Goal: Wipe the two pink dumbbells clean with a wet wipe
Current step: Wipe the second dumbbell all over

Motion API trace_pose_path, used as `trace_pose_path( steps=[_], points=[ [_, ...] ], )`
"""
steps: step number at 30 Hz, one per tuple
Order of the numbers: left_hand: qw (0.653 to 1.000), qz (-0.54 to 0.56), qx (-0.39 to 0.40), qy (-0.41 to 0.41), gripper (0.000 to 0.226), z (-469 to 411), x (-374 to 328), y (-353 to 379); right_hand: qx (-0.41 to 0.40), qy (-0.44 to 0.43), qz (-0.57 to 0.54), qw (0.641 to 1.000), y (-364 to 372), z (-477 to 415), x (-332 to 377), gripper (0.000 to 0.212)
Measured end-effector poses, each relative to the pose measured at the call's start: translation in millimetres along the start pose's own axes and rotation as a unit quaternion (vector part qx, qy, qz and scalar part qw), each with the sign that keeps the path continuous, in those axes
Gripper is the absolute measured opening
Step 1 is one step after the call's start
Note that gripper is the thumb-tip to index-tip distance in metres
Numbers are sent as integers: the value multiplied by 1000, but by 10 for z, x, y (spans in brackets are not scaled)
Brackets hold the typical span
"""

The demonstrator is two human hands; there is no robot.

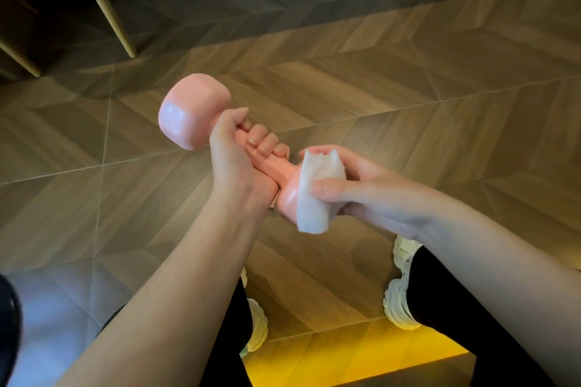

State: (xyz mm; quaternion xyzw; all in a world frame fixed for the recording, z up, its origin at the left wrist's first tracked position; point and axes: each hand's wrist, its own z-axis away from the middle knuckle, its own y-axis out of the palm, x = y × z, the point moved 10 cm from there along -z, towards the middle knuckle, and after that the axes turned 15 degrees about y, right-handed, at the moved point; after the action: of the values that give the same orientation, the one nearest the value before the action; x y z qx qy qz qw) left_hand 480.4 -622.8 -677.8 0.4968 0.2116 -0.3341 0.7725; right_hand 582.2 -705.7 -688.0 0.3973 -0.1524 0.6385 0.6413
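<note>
here the pink dumbbell [191, 110] is held up in the air above the wooden floor [408, 88], tilted, its far head up to the left and its near head lower to the right. the left grip [232, 160] is curled tight round the handle just under the far head, fingers wrapped over the top, while the right grip [361, 195] holds a white wet wipe [314, 195] bunched over the near head, thumb pressing it on the front and fingers behind. below the forearms, white shoes [399, 305] and black trouser legs [446, 324] show over the floor.
</note>
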Motion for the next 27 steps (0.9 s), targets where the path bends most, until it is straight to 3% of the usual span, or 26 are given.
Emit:
trace_pose_path(
  steps=[3, 6, 11, 15, 19, 22, 24, 27],
  points=[
    [1000, -8, 3, -1, 32, 15, 41, -12, -34, 10, 8, 999, 48, -84, -34, 45],
    [1000, 11, 15, -1, 33, 2, 17, 26, -30, 25, -71, 997, -46, -78, -11, 41],
    [998, 60, 27, -6, 32, -36, -41, 43, 125, 75, -104, 984, 169, -45, -135, 65],
    [999, 35, -3, 7, 29, -34, -66, -14, 92, 49, -110, 989, 214, -112, -121, 89],
    [1000, 7, -27, 12, 31, -22, -50, -53, 1, 7, -45, 999, 140, -100, -39, 60],
    [1000, 0, -17, 18, 32, -5, -30, -30, -47, 11, -74, 996, 77, -106, -58, 59],
    [1000, -6, -12, 20, 31, -3, -30, -19, -50, 17, -87, 995, 48, -82, -52, 58],
    [1000, 19, -9, 13, 32, -28, -35, -14, 22, 13, -102, 994, 60, -11, -3, 43]
  ],
)
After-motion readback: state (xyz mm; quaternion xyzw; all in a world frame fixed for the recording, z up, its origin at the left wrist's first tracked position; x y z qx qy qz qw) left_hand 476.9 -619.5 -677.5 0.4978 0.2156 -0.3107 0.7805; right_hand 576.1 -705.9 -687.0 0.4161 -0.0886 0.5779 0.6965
